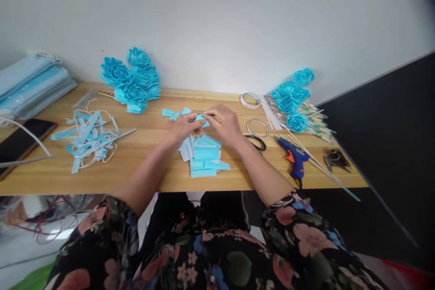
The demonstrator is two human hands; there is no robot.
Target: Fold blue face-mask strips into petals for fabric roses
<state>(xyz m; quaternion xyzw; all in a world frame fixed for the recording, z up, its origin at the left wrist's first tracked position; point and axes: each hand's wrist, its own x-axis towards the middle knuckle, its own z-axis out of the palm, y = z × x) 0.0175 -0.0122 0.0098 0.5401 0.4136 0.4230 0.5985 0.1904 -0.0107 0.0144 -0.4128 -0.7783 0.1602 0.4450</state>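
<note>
Small blue piece: the small blue piece (203, 120) is held up between both hands, above the middle of the table; it is partly covered by fingers, so its exact folding cannot be told.
Left hand: the left hand (187, 125) grasps the piece from the left, thumb laid on top, the other fingers curled underneath.
Right hand: the right hand (224, 121) pinches the piece's far right part between thumb and forefinger, the remaining fingers bent.
Near pile: a loose stack of blue pieces (206, 154) lies just nearer than the hands, overlapping at odd angles.
Far scraps: a few blue scraps (168, 112) lie just beyond the left hand.
Right of the hands: a wide white tape roll (250, 106) far, a narrower tape roll (260, 137) nearer, then a black loop (263, 147), partly hidden by the forearm.
Glue gun: a blue glue gun (296, 157) with an orange trigger, beside thin sticks (319, 165).
Flowers: blue paper-like roses stand in a left cluster (134, 79) and a right cluster (288, 96), both near the wall.
Left side: tangled strips and cords (91, 138), a dark phone (29, 140), packed masks (34, 81) at the far left.
Surface: a wooden table (146, 172).
</note>
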